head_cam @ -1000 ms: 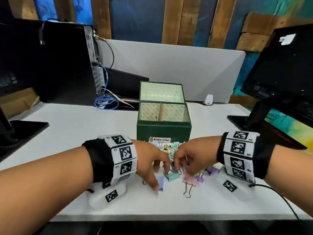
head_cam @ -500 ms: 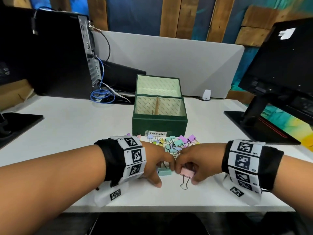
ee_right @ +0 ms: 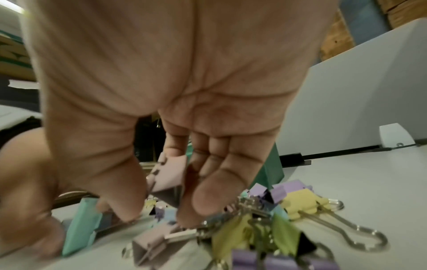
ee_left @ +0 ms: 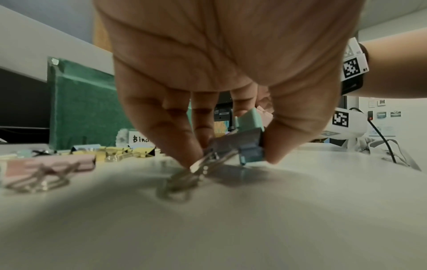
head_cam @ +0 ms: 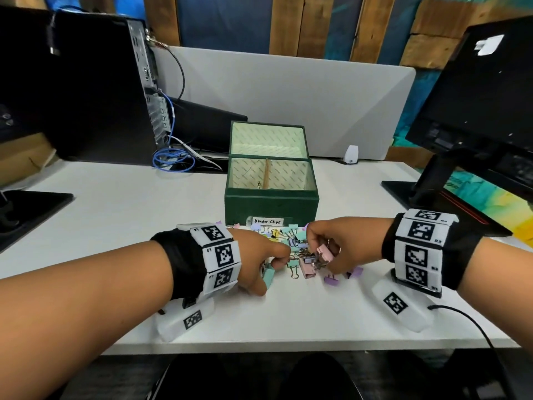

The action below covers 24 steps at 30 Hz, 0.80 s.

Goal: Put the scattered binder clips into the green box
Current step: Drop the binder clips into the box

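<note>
The open green box (head_cam: 271, 203), labelled "Binder Clips", stands mid-table with its lid tipped back. Pastel binder clips (head_cam: 284, 236) lie piled in front of it. My left hand (head_cam: 268, 269) is low on the table, thumb and fingers pinching a teal clip (head_cam: 269, 278); the left wrist view shows the left hand (ee_left: 231, 155) gripping that teal clip (ee_left: 249, 120) together with a lavender-blue clip (ee_left: 238, 146). Just right of it, my right hand (head_cam: 323, 255) holds a pink clip (head_cam: 324, 253) above the pile. In the right wrist view the right hand (ee_right: 161, 210) pinches the pink clip (ee_right: 171, 175).
Another pink clip (head_cam: 307, 268) and purple clips (head_cam: 331, 280) lie on the white table (head_cam: 288, 319) near its front edge. A computer tower (head_cam: 95, 90) stands back left, a monitor (head_cam: 478, 105) and its base at right. A blue cable coil (head_cam: 173, 160) lies behind.
My right hand has risen from the table and moved back toward the pile with a pink clip in it. The left hand has stayed low and now holds the teal clip tilted.
</note>
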{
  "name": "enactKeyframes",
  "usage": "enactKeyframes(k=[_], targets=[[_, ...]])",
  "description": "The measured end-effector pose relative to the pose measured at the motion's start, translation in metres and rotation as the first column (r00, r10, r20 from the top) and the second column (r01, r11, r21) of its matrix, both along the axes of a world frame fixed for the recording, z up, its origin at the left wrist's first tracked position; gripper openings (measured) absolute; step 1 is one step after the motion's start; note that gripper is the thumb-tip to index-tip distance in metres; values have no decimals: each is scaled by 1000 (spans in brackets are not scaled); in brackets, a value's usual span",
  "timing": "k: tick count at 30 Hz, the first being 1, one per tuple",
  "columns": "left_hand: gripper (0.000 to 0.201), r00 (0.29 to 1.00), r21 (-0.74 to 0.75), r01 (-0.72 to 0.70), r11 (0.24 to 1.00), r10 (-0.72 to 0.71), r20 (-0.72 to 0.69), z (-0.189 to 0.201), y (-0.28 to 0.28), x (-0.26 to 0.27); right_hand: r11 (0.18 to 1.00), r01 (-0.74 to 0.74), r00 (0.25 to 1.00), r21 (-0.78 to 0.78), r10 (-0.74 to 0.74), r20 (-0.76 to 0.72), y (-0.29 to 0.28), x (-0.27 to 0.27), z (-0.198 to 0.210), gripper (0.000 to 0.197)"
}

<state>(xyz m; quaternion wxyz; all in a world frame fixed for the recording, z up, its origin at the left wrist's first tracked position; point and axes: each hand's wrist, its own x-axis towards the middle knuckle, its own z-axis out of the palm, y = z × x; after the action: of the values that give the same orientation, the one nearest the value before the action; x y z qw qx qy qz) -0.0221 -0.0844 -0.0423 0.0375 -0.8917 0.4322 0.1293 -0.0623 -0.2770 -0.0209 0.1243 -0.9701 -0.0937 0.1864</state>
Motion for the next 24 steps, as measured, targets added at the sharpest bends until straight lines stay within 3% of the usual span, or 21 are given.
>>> enactKeyframes(k=[9,12,15,17,20,24], targets=[[16,998,25,55,998,-54,-10,-2,2,4,997,37,998,61,-41,52,-3,8,11,31],[14,998,-86,26,996,-30,-47,7,8,12,988,81,994,129,-89,59,-3,17,22,28],[12,990,-285,-102,953,69,-125,28,18,28,968,157,980,194,-177,91,-3,33,35,26],[16,966,-408,-222,885,142,-217,47,25,41,953,201,964,226,-234,129,-2,46,44,28],[19,915,-587,-378,716,191,-356,70,32,60,925,247,932,288,-308,190,8,69,55,29],[24,844,-696,-524,491,190,-502,83,34,85,838,243,875,488,-406,262,35,103,61,25]])
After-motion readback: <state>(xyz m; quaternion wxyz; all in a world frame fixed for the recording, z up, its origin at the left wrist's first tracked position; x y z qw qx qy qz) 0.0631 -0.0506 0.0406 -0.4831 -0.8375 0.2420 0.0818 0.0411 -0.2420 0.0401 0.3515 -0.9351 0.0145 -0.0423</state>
